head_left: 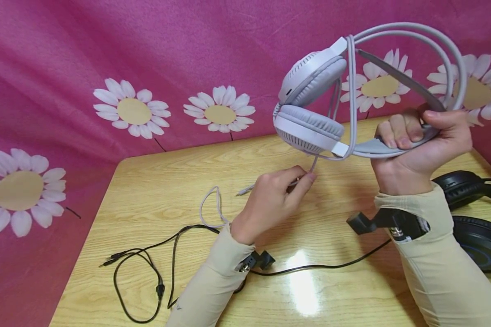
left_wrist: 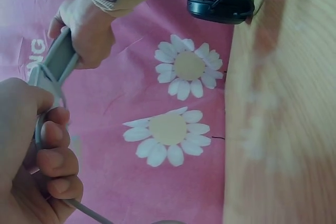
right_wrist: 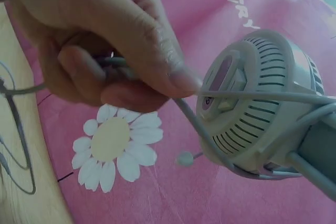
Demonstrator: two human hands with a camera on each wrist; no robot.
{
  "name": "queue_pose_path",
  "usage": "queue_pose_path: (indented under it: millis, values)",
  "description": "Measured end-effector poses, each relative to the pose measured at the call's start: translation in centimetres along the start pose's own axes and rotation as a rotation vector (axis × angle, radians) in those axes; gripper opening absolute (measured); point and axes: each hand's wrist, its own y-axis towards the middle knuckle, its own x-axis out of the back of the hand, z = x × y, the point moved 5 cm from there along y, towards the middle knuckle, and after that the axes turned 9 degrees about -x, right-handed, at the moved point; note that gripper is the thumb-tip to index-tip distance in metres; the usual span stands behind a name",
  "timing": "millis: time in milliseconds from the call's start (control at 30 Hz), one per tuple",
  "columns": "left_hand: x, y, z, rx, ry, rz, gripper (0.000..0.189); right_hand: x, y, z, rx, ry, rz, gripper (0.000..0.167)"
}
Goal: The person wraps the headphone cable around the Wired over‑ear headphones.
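Note:
My right hand (head_left: 425,141) grips the headband of a pair of white headphones (head_left: 304,134), lifted over the table with the ear cups toward the left. Their thin grey-white cable (head_left: 353,91) is wound around the headband ends and ear cups. Just below the lower cup, my left hand (head_left: 274,195) pinches that cable between thumb and fingers, and more of it passes through the curled fingers. A plug end (head_left: 245,190) sticks out left of this hand. In the right wrist view the cable runs tight across the slotted ear cup (right_wrist: 252,93).
Black headphones (head_left: 478,245) lie on the right of the wooden table (head_left: 331,295), partly behind the right forearm. Their black cable (head_left: 327,266) crosses under the left forearm to loops and plugs at left. A white cable loop (head_left: 217,195) lies nearby. Pink flowered cloth (head_left: 167,54) hangs behind.

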Motion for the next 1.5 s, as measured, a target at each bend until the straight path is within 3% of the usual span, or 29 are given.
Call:
queue_pose_path:
  millis: [300,467,833,1100,1367,1500]
  values:
    - [0.9,-0.1,-0.1,0.001,-0.02,-0.001,0.027,0.4,0.4,0.2,0.044,-0.039,-0.005,0.028]
    - [0.9,-0.1,-0.1,0.003,-0.115,0.038,0.022,0.7,0.5,0.1,0.073,-0.068,-0.01,0.03]
    - [1.1,-0.1,-0.7,-0.036,-0.152,0.099,0.025,1.1,1.0,1.2,0.185,-0.155,-0.076,0.032]
    - [1.9,-0.1,-0.5,0.014,-0.195,0.123,0.023,1.4,1.2,1.3,0.23,-0.208,-0.1,0.033]
    - [2.9,-0.2,0.2,0.07,-0.121,0.122,0.025,1.5,1.4,1.5,0.261,-0.198,-0.13,0.03]
    - [3.2,-0.2,0.4,0.081,-0.074,0.121,0.027,1.2,1.4,1.9,0.28,-0.189,-0.105,0.026]
